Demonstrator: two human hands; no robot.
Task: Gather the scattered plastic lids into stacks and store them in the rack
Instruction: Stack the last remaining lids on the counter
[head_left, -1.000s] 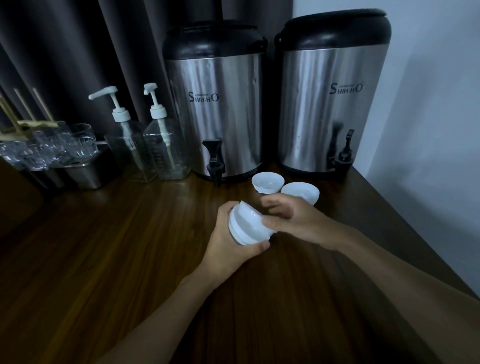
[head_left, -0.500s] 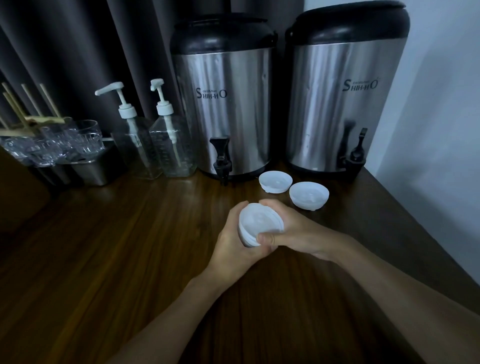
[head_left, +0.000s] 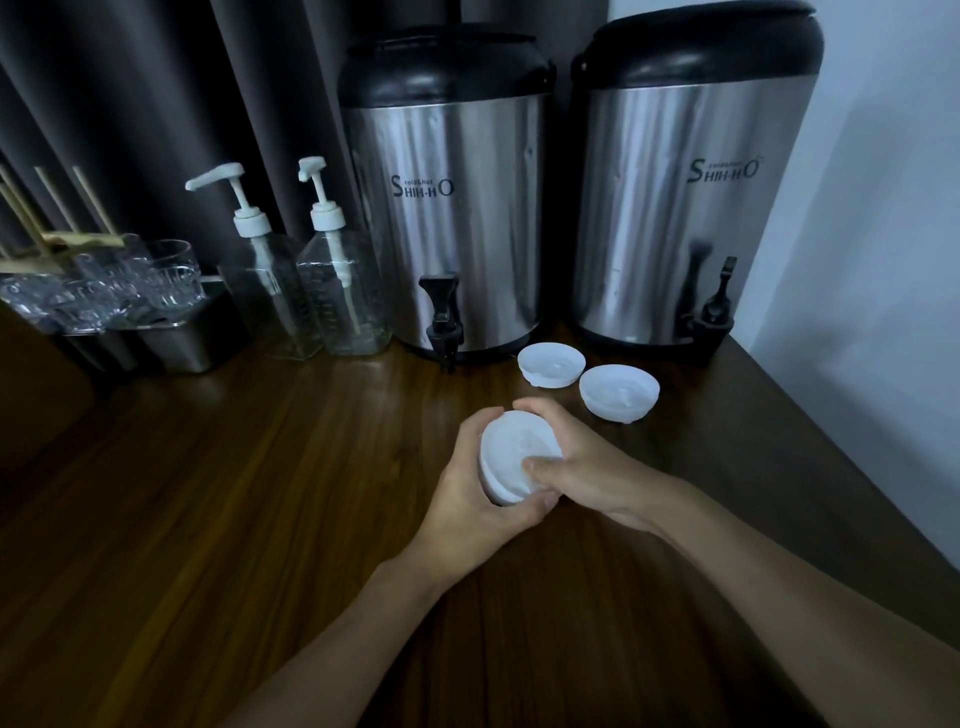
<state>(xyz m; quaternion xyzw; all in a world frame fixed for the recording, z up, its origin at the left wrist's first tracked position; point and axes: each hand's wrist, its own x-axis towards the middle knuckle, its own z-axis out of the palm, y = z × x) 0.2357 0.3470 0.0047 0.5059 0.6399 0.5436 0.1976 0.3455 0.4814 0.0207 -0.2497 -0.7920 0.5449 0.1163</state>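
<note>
We hold the stack (head_left: 514, 452) of white lids between both hands, just above the table (head_left: 260, 493). Our left hand (head_left: 478, 509) cups it from below and from the left, fingers curled round its rim. Our right hand (head_left: 592, 467) closes on it from the right, thumb pressed on the top face. The stack is short. Its axis tilts, so the round top face turns up toward us.

Two loose lids lie flat on the table beyond the hands and to the right. The near lid (head_left: 618, 387) sits just past the right knuckles. The far lid (head_left: 550, 361) sits beside it, to its left and further back, just in front of the left urn (head_left: 452, 234). The two are close together; we cannot tell whether their rims touch. Both seem to lie hollow side up.

That is the relation the next move turns on, as we judge it. Both loose lids lie on the right hand's side, and the near lid is closest to it. So the right hand is the one to let go and reach forward, while the left alone carries the stack. The lid would likely need matching to the stack's tilt before it nests.

Wooden pegs (head_left: 62, 228) stand at the far left, well apart from the stack. They may be the rack; we cannot tell.
</note>
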